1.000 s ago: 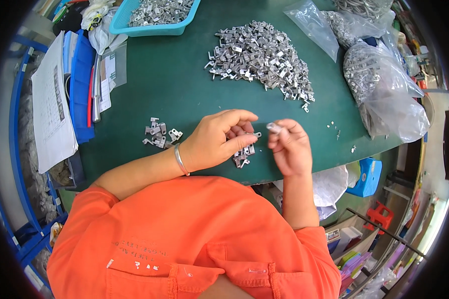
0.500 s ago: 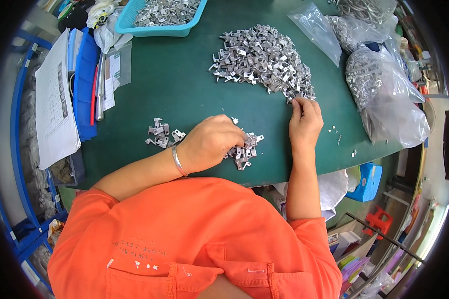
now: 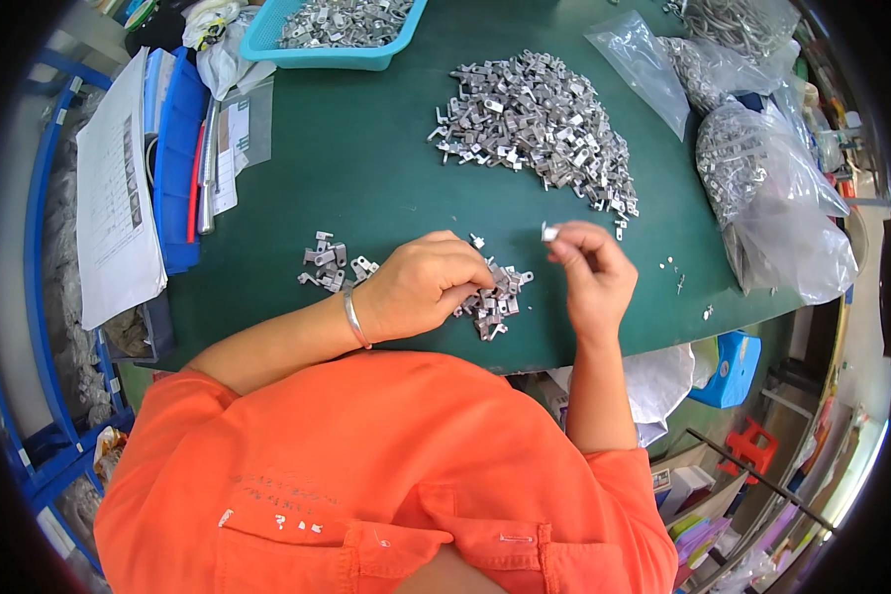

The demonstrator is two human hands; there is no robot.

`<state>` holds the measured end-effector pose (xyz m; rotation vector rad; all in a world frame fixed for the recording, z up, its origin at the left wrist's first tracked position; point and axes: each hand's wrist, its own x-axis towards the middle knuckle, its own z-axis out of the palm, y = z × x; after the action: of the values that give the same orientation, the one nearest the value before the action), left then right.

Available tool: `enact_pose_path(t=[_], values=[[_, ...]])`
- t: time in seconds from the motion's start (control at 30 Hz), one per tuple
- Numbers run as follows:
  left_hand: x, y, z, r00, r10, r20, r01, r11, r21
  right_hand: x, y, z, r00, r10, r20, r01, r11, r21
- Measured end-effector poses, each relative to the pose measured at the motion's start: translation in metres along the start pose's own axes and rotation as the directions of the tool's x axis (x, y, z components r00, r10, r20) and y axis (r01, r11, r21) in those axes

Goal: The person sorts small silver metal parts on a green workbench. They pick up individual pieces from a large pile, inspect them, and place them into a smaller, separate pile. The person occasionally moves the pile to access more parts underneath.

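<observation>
Between thumb and fingers my right hand (image 3: pixel 600 282) pinches a small metal bracket (image 3: pixel 549 233), held up just short of the large heap of brackets (image 3: pixel 540 124). My left hand (image 3: pixel 428 284), with a bangle on its wrist, is closed at the edge of a small pile of similar brackets (image 3: pixel 500 302) near the table's front. Its fingertips reach into those pieces, and whatever they grip is hidden. Left of that hand lies another little group of brackets (image 3: pixel 325 259), partly covered by the wrist. One loose bracket (image 3: pixel 477 241) sits just beyond the left fingers.
A light blue basket (image 3: pixel 337 57) of metal parts stands at the far left of the green table (image 3: pixel 346 158). Along the left edge are a blue file holder (image 3: pixel 180 158) and papers (image 3: pixel 119 208). Clear bags of metal parts (image 3: pixel 762 188) occupy the right side, beside an emptier bag (image 3: pixel 643 69).
My right hand has come away from the large heap toward me and slightly left, now lifting a bracket. The left hand stays at the small pile.
</observation>
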<state>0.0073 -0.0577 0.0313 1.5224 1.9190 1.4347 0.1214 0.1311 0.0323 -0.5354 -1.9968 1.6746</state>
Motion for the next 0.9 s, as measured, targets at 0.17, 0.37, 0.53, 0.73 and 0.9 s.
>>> enact_pose_path(t=[0.17,0.37,0.53,0.73,0.9], values=[[0.005,0.008,-0.001,0.993,-0.107,-0.046,0.101,0.987,-0.124,-0.023,-0.007,0.013,0.995,-0.061,0.074,0.029,0.928,0.371],[0.012,0.02,0.005,0.949,-0.315,-0.011,0.274,0.844,-0.462,-0.034,-0.014,0.019,0.986,-0.165,0.037,0.146,0.944,0.297],[0.005,0.008,0.002,0.987,-0.107,-0.117,0.084,0.979,-0.185,-0.018,-0.012,0.009,0.837,-0.508,0.204,0.547,0.776,-0.314],[0.002,0.001,0.007,0.998,0.069,-0.015,-0.067,0.992,0.111,0.036,0.024,-0.023,0.903,-0.422,-0.079,0.205,0.587,-0.783],[0.004,0.003,0.005,0.996,0.067,-0.064,-0.06,0.993,0.106,0.031,0.027,-0.029,0.958,-0.211,-0.192,0.07,0.825,-0.56]])
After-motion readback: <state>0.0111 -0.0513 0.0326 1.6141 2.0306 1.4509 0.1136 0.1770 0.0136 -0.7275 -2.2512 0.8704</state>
